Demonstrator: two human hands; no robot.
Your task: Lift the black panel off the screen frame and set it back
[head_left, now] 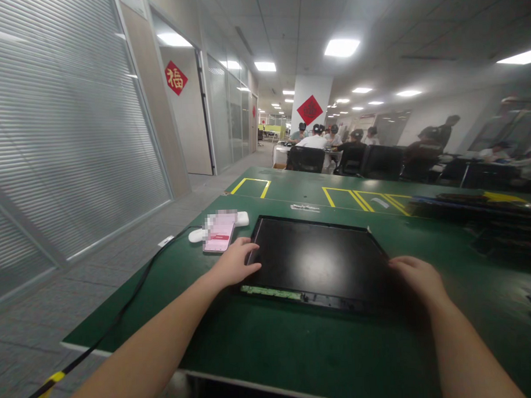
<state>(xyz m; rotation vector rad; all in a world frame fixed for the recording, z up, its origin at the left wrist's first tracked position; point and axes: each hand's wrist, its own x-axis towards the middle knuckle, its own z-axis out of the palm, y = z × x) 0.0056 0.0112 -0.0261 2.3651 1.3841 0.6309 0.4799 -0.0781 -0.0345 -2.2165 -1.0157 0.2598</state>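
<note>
A black display panel point(311, 258) lies face up on the green table, with a ceiling light mirrored in its surface. A narrow green circuit board point(273, 293) runs along the left part of its near edge. My left hand point(235, 264) holds the panel's left side, its thumb and forefinger over the rim. At the opposite side, my right hand point(420, 275) grips the right edge; its fingertips are close together and partly hidden. Just beyond my left hand is a phone point(219, 241) with a pink screen, leaning against a white object point(241, 218).
The green table point(134, 314) has yellow tape outlines point(250, 181) at its far side. A dark stack of flat parts point(488, 220) sits at the right. A black cable point(138, 287) crosses the left edge. People point(313, 140) and black chairs point(307, 160) are farther back.
</note>
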